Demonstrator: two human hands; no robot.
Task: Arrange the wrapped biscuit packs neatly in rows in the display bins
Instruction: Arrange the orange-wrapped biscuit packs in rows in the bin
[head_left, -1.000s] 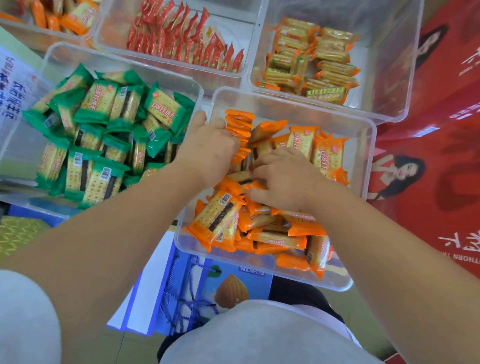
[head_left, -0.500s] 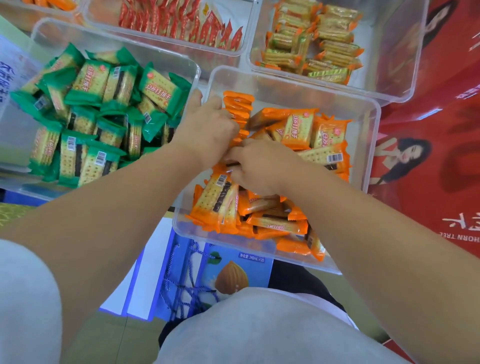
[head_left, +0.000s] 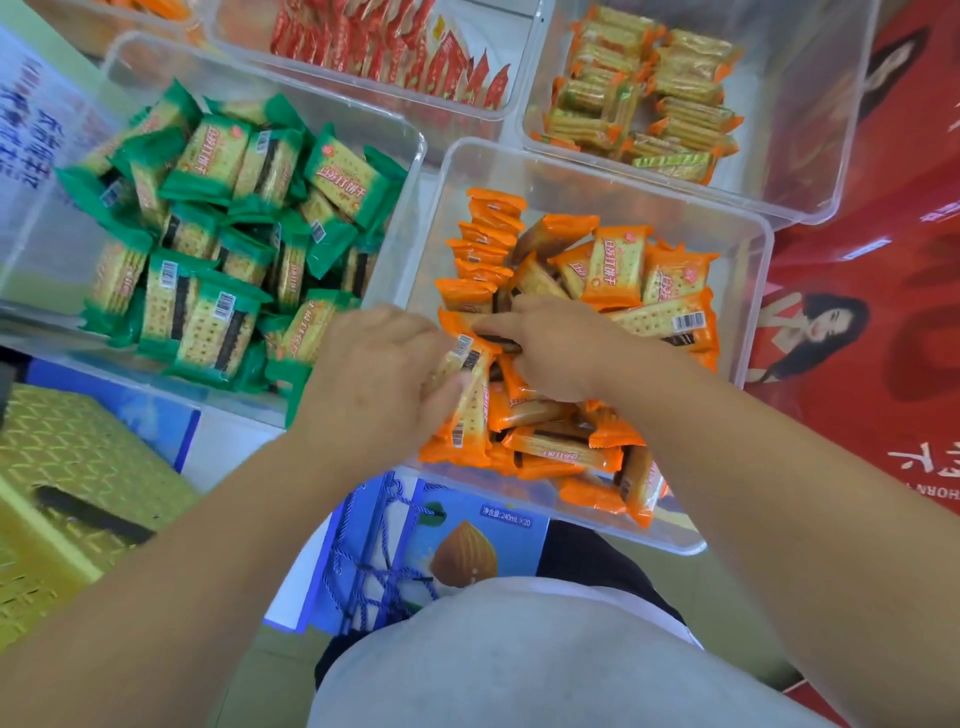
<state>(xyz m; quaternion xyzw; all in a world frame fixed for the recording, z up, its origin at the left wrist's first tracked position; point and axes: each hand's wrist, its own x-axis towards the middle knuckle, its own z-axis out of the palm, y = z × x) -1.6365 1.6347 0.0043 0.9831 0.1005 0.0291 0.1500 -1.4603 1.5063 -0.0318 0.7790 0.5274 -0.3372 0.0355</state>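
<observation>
A clear plastic bin (head_left: 748, 223) holds several orange-wrapped biscuit packs. A short row of upright orange packs (head_left: 485, 244) stands along its left wall; the others lie in a loose orange pile (head_left: 566, 447). My left hand (head_left: 374, 374) grips an orange pack with a barcode (head_left: 470, 395) at the bin's near left. My right hand (head_left: 556, 348) rests palm down on the pile just beside it, its fingertips on a pack at the end of the row. What its fingers hold is hidden.
Left of it, a clear bin (head_left: 410, 140) holds jumbled green packs (head_left: 223, 244). Behind are a bin of red packs (head_left: 395, 47) and one of gold packs (head_left: 644, 98). A yellow crate (head_left: 62, 478) sits at near left, a blue carton (head_left: 467, 540) below, red printed boxes (head_left: 872, 312) at right.
Both hands have drawn back from the bin's far left toward its near left. My left hand now has hold of a barcode pack from the pile. The view has shifted.
</observation>
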